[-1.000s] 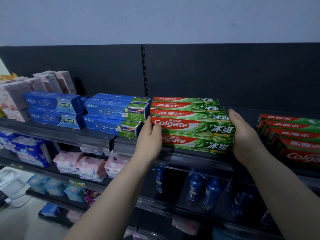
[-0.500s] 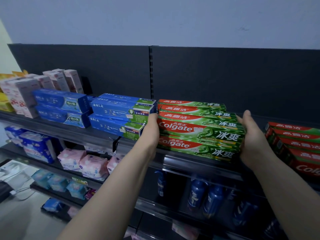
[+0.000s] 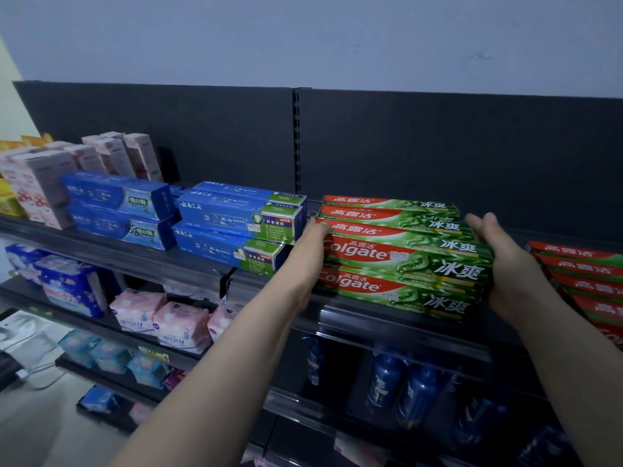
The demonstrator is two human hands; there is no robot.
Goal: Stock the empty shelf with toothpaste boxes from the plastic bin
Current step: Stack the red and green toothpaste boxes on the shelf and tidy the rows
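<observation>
Mostly stocked, you'd judge: the green toothpaste stack (image 3: 404,261) sat on the shelf (image 3: 371,328). Your left hand (image 3: 306,254) and right hand (image 3: 505,261) pressed flat, fingers straight, against its ends. Blue boxes (image 3: 236,227) lay just left of it, red boxes (image 3: 580,274) near its right. Bin unseen.

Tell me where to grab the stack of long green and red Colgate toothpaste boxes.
By its two short ends, a palm from each side, as the left hand and right hand sit. The green and red Colgate stack is long, loose layers; squeezing endwise likely keeps them together.
</observation>
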